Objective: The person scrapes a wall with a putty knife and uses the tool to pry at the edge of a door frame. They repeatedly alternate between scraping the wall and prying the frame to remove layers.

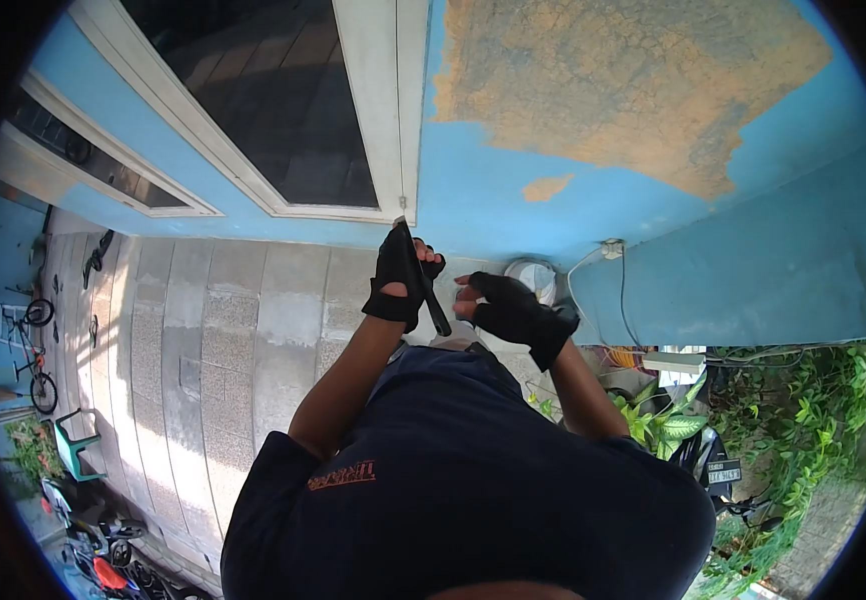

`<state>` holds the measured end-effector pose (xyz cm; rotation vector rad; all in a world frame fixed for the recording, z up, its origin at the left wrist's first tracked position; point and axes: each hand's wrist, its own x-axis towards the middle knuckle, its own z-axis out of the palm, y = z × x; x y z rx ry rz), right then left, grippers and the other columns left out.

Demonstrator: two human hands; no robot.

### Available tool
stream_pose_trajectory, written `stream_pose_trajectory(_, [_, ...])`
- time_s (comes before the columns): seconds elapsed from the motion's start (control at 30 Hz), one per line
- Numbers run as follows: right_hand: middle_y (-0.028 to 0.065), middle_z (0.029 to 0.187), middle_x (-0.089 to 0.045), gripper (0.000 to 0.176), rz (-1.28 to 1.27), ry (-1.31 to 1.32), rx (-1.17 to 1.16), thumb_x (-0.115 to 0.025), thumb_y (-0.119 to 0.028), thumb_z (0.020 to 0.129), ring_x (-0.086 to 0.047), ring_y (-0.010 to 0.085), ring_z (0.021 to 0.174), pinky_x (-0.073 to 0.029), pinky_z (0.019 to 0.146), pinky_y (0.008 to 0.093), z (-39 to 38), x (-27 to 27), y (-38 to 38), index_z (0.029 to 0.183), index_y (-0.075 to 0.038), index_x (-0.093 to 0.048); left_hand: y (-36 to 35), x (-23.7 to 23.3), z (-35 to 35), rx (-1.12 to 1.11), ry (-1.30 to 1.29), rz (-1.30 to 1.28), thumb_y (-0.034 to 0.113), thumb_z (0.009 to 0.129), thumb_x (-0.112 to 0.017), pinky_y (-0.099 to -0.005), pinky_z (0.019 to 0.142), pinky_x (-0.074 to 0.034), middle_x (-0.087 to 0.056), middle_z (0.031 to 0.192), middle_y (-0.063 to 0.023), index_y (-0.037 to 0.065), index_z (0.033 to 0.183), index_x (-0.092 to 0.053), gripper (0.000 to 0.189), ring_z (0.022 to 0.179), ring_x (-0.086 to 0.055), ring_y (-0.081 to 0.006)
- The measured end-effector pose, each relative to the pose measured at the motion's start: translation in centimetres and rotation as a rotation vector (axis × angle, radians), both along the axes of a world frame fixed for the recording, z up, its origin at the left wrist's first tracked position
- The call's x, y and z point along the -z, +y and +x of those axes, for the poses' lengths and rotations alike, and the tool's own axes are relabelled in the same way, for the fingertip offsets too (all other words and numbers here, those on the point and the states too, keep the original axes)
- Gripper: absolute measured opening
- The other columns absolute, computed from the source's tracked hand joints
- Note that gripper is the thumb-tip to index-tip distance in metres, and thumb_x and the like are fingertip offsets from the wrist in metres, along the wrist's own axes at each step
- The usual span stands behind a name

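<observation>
In the head view my left hand, in a black fingerless glove, is closed around a long black tool. The tool slants from a narrow tip near the lower corner of the door frame down toward my body; its exact kind is hard to make out. My right hand, gloved the same way, is held a little to the right of the tool, apart from it. Its fingers are half bent and spread, with nothing visible between them. Behind that hand stands a whitish bucket, partly hidden.
Ahead is a blue wall with a large bare, peeled patch. A white-framed glass door adjoins it. Cables hang from a wall socket. Plants grow at right. A bicycle and green stool are at left.
</observation>
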<state>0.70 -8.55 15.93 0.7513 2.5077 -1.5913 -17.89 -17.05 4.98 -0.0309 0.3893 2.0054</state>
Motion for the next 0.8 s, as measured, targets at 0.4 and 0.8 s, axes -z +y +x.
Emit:
stream_pose_trajectory(0.4, [0.0035,0.073,-0.054,0.032,-1.137,0.221,0.320,-0.056,-0.011,0.092,-0.051,0.0129,0.055,-0.039,0.046,0.0268,-1.9,2.9,3.0,0.124,-0.008,-0.048,6.0,0.8,1.4,0.054,0.260,-0.123,0.042,0.099,-0.049,-0.0433,0.075,-0.055,-0.063,0.077,-0.0106,0.004,0.081,-0.059,0.043,0.077,-0.066,-0.0295])
stream_pose_trajectory(0.8, [-0.0007,0.067,-0.048,0.015,-1.267,0.212,0.282,-0.054,-0.024,0.100,-0.039,0.0087,0.047,-0.034,0.043,0.0243,-0.9,4.8,17.4,0.098,-0.011,-0.047,20.1,3.5,4.1,0.099,0.027,0.102,0.033,0.100,-0.047,-0.0487,0.092,-0.048,-0.059,0.079,-0.0073,0.008,0.094,-0.055,0.027,0.086,-0.060,-0.0275])
